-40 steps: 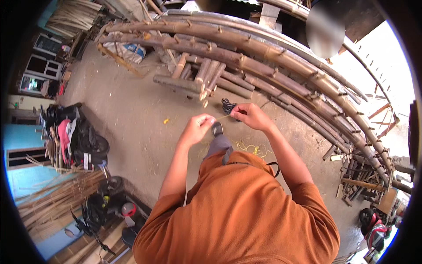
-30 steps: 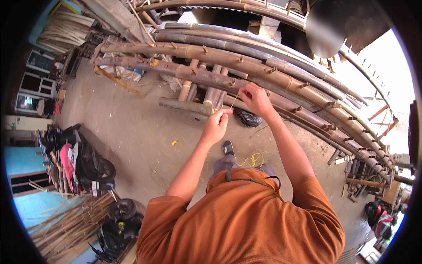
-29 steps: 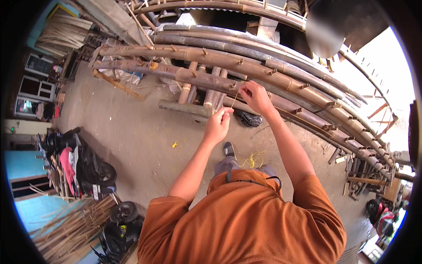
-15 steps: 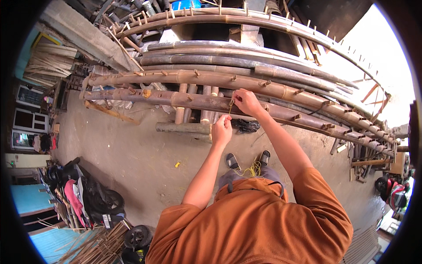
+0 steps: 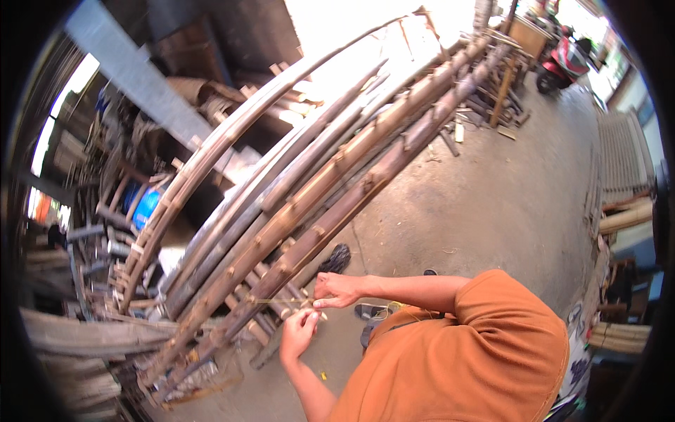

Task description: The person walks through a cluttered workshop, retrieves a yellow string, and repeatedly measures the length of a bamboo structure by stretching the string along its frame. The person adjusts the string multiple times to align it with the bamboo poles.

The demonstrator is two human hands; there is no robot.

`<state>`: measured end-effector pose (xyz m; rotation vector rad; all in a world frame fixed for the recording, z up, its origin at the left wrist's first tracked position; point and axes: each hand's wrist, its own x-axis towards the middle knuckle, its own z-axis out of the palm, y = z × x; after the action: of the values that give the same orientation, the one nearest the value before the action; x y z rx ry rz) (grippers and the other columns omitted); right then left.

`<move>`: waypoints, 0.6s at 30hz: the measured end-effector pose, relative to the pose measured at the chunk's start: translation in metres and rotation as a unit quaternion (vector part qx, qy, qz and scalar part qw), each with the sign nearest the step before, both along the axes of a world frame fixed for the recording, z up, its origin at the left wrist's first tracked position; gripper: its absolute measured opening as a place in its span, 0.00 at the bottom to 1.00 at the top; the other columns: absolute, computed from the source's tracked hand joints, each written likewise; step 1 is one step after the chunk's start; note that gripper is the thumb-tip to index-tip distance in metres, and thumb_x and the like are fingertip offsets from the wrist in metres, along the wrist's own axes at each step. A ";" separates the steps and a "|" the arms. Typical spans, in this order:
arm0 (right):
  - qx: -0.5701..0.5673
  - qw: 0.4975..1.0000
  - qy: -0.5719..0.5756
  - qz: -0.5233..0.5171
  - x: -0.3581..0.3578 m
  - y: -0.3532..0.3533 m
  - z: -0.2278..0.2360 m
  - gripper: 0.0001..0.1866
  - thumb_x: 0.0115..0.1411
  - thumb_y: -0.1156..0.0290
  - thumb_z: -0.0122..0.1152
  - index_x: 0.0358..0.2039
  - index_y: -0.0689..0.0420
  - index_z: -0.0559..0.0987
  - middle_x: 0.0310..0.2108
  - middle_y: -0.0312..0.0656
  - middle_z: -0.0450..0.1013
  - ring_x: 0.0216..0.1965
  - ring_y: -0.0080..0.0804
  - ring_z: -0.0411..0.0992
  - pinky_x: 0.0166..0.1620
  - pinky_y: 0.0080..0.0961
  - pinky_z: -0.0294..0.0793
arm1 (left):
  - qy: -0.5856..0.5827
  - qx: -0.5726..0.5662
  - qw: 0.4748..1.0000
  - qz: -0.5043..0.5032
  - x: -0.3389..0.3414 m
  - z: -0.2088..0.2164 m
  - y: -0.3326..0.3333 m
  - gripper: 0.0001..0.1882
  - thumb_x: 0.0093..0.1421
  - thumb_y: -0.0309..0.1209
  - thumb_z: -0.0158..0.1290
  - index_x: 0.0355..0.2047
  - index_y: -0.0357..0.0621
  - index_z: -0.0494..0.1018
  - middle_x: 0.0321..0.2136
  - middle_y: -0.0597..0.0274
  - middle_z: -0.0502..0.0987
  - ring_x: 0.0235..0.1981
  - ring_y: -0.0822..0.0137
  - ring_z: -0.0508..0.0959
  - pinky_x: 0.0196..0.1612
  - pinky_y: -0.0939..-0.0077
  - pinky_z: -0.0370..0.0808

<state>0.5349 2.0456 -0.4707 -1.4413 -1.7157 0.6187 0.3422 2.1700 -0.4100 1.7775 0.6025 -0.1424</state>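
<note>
A thin yellow string (image 5: 278,301) is drawn taut from the nearer pegged bamboo pole (image 5: 330,222) to my hands. Closed around its near end is my right hand (image 5: 339,290), held just off the pole. Below it, my left hand (image 5: 299,335) pinches with thumb and forefinger, its tips close to the right hand's fingers and apparently on the same string. Short pegs stand out along this pole and along the second bamboo pole (image 5: 281,219) beside it. More yellow string (image 5: 391,307) lies loose by my feet.
Several long bamboo poles (image 5: 309,163) lie beyond the pegged pair, with a curved pegged rail (image 5: 232,125) farther off. A black plastic bag (image 5: 337,259) sits on the floor near my right hand. A red motorbike (image 5: 562,63) stands at the far right.
My view has swung to the right, so the poles now run diagonally. My right hand has come away from the pole's peg, and the string is stretched between pole and hands.
</note>
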 end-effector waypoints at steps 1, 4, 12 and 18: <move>-0.064 0.983 0.171 -0.026 0.011 -0.026 0.005 0.29 0.68 0.47 0.44 0.24 0.59 0.77 0.27 0.44 0.72 0.34 0.42 0.68 0.45 0.35 0.65 | -0.003 -0.025 1.000 -0.009 0.016 0.024 -0.016 0.09 0.65 0.31 0.52 0.34 0.37 0.77 0.22 0.68 0.75 0.22 0.79 0.70 0.26 0.80 0.68; -0.014 0.742 0.653 -0.154 0.059 -0.094 0.007 0.32 0.68 0.43 0.43 0.13 0.52 0.65 0.18 0.39 0.68 0.28 0.35 0.70 0.40 0.33 0.69 | -0.066 -0.056 0.996 -0.018 0.075 0.089 -0.055 0.08 0.62 0.30 0.55 0.34 0.36 0.78 0.24 0.67 0.76 0.22 0.79 0.71 0.26 0.83 0.69; 0.281 0.431 0.808 -0.287 0.283 -0.378 0.070 0.26 0.67 0.51 0.49 0.12 0.46 0.64 0.12 0.27 0.61 0.20 0.27 0.68 0.37 0.38 0.74 | -0.375 -0.283 0.878 -0.090 0.230 0.128 -0.186 0.10 0.65 0.32 0.53 0.35 0.34 0.72 0.12 0.71 0.62 0.12 0.77 0.60 0.17 0.81 0.60; 0.472 0.436 0.706 -0.298 0.401 -0.620 0.117 0.26 0.66 0.52 0.52 0.13 0.43 0.60 0.12 0.23 0.52 0.17 0.16 0.55 0.33 0.24 0.63 | -0.297 -0.315 0.896 -0.095 0.372 0.133 -0.307 0.09 0.65 0.31 0.52 0.36 0.37 0.72 0.13 0.74 0.58 0.12 0.79 0.57 0.16 0.82 0.58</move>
<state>0.9358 1.4252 -0.3539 -0.1797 0.0788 0.1411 0.7138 1.8630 -0.2766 1.1438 -0.0737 0.0731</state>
